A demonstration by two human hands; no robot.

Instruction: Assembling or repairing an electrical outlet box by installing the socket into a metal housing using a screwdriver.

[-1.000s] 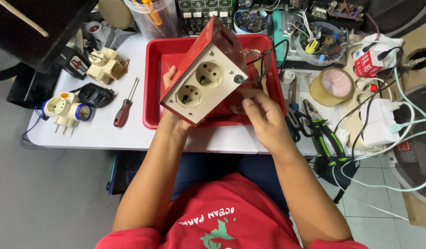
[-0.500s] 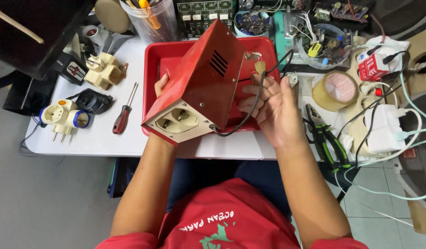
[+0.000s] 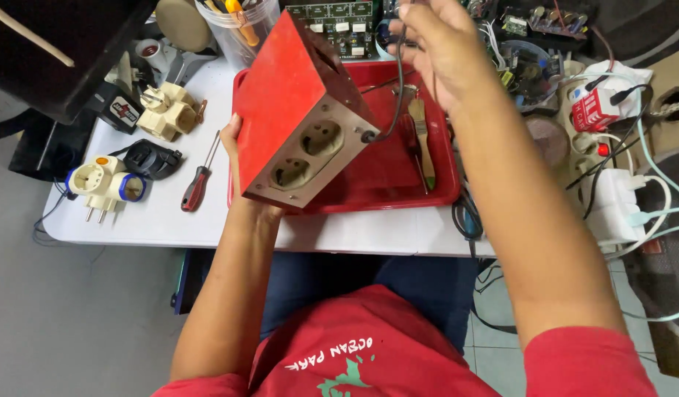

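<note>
A red metal box [image 3: 288, 95] with a beige face of two round sockets [image 3: 310, 151] is tilted above the red tray [image 3: 428, 195]. My left hand [image 3: 233, 143] grips its left underside from below. A black cable [image 3: 395, 88] leaves the socket face at its right edge and runs upward. My right hand [image 3: 435, 44] is raised high over the tray, fingers pinched on that cable. A paintbrush [image 3: 422, 140] lies in the tray beside a dark-handled tool.
On the white table left of the tray lie a red-handled screwdriver [image 3: 196, 187], a black adapter [image 3: 152, 158] and cream plug adapters [image 3: 97, 182]. A clear tub of tools [image 3: 240, 26] and circuit boards stand behind. Power strips and cables [image 3: 612, 198] crowd the right side.
The box has been turned so its socket face points down toward me again. My right hand let go of the box's side and rose, pulling the black cable up.
</note>
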